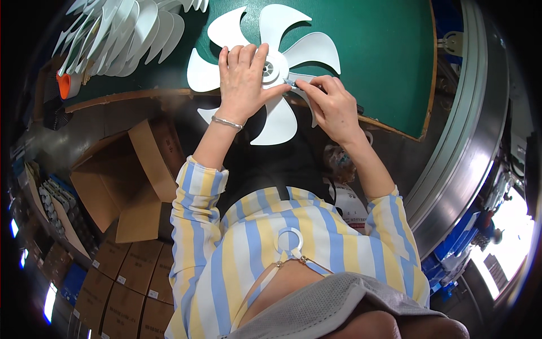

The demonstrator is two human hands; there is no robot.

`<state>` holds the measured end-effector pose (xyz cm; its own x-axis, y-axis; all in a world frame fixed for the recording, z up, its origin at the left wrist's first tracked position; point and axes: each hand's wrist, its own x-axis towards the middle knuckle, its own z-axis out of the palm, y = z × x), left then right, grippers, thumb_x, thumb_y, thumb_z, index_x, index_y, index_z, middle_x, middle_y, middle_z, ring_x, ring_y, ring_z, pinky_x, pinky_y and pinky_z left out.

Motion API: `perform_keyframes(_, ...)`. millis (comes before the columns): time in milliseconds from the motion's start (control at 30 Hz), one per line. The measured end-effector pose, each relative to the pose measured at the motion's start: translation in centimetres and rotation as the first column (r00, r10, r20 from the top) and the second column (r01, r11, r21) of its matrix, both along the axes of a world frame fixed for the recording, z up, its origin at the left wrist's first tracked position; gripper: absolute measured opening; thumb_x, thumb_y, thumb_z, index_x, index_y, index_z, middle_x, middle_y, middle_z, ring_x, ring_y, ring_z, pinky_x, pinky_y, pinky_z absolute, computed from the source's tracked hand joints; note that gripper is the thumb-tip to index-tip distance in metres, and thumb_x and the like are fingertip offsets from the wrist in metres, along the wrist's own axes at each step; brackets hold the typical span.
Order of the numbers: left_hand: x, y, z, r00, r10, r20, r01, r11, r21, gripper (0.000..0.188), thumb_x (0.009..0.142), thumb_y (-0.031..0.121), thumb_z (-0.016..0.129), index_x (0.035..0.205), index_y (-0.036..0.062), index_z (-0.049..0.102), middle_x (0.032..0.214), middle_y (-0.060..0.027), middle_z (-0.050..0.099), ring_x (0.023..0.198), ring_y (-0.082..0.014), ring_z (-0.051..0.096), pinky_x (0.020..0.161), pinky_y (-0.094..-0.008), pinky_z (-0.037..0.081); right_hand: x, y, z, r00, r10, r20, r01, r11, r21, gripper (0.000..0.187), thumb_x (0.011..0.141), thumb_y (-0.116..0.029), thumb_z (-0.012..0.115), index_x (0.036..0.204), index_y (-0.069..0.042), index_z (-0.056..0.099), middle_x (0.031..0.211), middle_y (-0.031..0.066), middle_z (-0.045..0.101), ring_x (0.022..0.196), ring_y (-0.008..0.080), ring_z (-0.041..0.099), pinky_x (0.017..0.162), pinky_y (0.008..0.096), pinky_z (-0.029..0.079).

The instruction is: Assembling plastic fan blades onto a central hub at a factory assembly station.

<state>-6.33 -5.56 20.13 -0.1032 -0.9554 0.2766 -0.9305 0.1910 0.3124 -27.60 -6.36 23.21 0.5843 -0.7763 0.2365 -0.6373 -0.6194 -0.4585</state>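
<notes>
A white plastic fan blade [278,20], with several curved vanes round a ribbed hub, lies on the green tabletop, overhanging its near edge. My left hand [240,76] rests flat on it left of the hub, fingers stretched away from me and thumb reaching right below the hub. In my right hand [334,107] is a slim knife-like tool [290,82], pinched between thumb and fingers. Its pale tip touches or sits very close to the fan blade's hub edge, beside my left thumb. Most of the tool's body is hidden by my fingers.
White fan blades [127,37] are heaped at the far left of the green table [384,62], with an orange roll-like thing [66,85] near them. An opened cardboard box [121,175] stands below left, above stacked cartons [124,282]. A metal rail [471,141] curves along the right.
</notes>
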Motion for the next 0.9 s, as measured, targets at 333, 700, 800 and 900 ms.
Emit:
perform_keyframes(333, -0.02, -0.02, 0.15, 1.000, 0.010, -0.009, -0.010, 1.000, 0.011, 0.087, 0.062, 0.059, 0.078, 0.128, 0.0091, 0.050, 0.118, -0.0107, 0.051, 0.119, -0.0290, 0.041, 0.109, -0.0511, 0.020, 0.21, -0.09, 0.10, 1.000, 0.011, -0.002, -0.011, 1.000, -0.005, 0.033, 0.077, -0.005, 0.066, 0.110, -0.012, 0.068, 0.090, 0.0057, 0.060, 0.081, 0.0233, 0.060, 0.067, 0.0348, 0.051)
perform_keyframes(700, -0.03, -0.10, 0.04, 1.000, 0.013, -0.003, -0.013, 1.000, -0.016, 0.083, 0.063, 0.058, 0.077, 0.126, 0.0084, 0.051, 0.117, -0.0114, 0.052, 0.117, -0.0290, 0.042, 0.108, -0.0513, 0.022, 0.40, -0.05, 0.28, 1.000, 0.000, -0.004, 0.000, 1.000, -0.005, 0.033, 0.077, -0.005, 0.066, 0.110, -0.013, 0.067, 0.090, 0.0054, 0.060, 0.081, 0.0229, 0.059, 0.067, 0.0346, 0.051)
perform_keyframes(800, -0.16, -0.14, 0.08, 1.000, 0.021, -0.016, -0.021, 1.000, -0.024, 0.081, 0.064, 0.056, 0.077, 0.125, 0.0082, 0.052, 0.117, -0.0114, 0.052, 0.117, -0.0292, 0.042, 0.108, -0.0513, 0.022, 0.53, 0.00, 0.31, 1.000, -0.014, -0.021, 0.013, 1.000, -0.021, 0.035, 0.076, -0.005, 0.066, 0.111, -0.013, 0.067, 0.090, 0.0053, 0.060, 0.081, 0.0230, 0.059, 0.067, 0.0346, 0.051)
perform_keyframes(900, -0.20, -0.17, 0.07, 0.999, 0.030, -0.018, -0.030, 0.999, -0.022, 0.079, 0.064, 0.055, 0.077, 0.124, 0.0082, 0.052, 0.117, -0.0114, 0.052, 0.116, -0.0296, 0.042, 0.108, -0.0521, 0.022, 0.59, 0.03, 0.28, 1.000, -0.020, -0.013, 0.019, 0.999, -0.036, 0.037, 0.075, -0.004, 0.066, 0.111, -0.013, 0.067, 0.089, 0.0051, 0.059, 0.080, 0.0232, 0.059, 0.067, 0.0346, 0.051)
